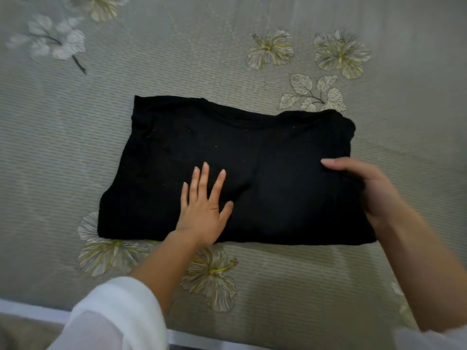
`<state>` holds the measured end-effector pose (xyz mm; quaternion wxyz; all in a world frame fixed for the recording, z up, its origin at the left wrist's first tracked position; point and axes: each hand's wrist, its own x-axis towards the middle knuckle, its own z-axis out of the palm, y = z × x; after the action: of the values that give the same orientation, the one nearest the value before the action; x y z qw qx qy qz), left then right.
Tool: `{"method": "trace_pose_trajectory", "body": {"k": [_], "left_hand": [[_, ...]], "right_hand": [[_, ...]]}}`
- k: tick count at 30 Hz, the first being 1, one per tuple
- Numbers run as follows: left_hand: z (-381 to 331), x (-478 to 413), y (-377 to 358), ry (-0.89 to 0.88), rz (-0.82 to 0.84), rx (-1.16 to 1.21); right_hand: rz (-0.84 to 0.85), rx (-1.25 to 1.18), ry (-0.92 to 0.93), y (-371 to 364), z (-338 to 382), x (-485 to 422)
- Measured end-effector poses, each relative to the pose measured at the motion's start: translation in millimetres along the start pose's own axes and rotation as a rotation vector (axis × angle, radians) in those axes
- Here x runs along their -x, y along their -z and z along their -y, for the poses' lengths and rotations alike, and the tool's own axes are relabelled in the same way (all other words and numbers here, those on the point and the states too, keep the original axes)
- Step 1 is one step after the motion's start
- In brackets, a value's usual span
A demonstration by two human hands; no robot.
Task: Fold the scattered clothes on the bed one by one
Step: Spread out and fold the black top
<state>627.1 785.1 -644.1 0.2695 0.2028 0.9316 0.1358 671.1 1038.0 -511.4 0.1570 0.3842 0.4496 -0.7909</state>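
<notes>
Garment (278, 147), black, under flat splayed left hand (202, 213), right hand (376, 193) pinching its edge

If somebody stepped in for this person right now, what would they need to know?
Left hand: open, pressed flat on the black garment, near its front edge.
Right hand: blurred, at the garment's right end, thumb on top. Its fingers are hidden and seem to be tucked under that end, gripping it.
Garment: lies on the flowered bed cover, already folded into a rough rectangle.
Left to do: probably one more fold, bringing the right end over. No other clothes are in view, so I cannot tell how many remain.
</notes>
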Motion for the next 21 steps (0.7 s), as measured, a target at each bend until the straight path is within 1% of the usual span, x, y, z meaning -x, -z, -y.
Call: {"method": "trace_pose_trajectory", "body": {"k": [1, 2, 4, 5, 6, 7, 8, 9, 12, 14, 16, 18, 19, 21], "left_hand": [[1, 0, 4, -0.013, 0.037, 0.048], [3, 0, 11, -0.034, 0.074, 0.147], [11, 2, 30, -0.066, 0.078, 0.485], [16, 6, 40, -0.043, 0.052, 0.676], [22, 12, 50, 0.021, 0.022, 0.906], [28, 18, 61, 0.134, 0.012, 1.165], [36, 24, 70, 0.249, 0.035, 1.416], [46, 28, 76, 0.330, 0.050, 1.600], [79, 37, 90, 0.448, 0.014, 1.909], [98, 40, 97, 0.489, -0.017, 1.995], [114, 44, 100, 0.534, -0.019, 1.985], [128, 47, 101, 0.543, 0.032, 1.939], [133, 49, 102, 0.530, 0.058, 1.895], [134, 50, 104, 0.472, 0.062, 1.722]], "right_hand": [[-0.002, 0.014, 0.033, -18, 2, -1], [0.010, 0.016, 0.064, -37, 4, -1], [0.049, 0.020, 0.144, -77, 5, -5], [0.067, 0.042, 0.185, -95, 4, -10], [0.089, 0.076, 0.213, -114, 2, -16], [0.114, 0.123, 0.232, -132, -2, -23], [0.129, 0.181, 0.244, -150, -6, -31], [0.132, 0.251, 0.258, -167, -12, -39], [0.145, 0.483, 0.306, -214, -37, -64], [0.155, 0.611, 0.302, -234, -61, -82], [0.169, 0.775, 0.250, -244, -88, -93], [0.182, 0.902, 0.223, -244, -109, -94], [0.162, 0.923, 0.256, -241, -116, -91], [0.029, 0.939, 0.402, -228, -126, -80]]}}
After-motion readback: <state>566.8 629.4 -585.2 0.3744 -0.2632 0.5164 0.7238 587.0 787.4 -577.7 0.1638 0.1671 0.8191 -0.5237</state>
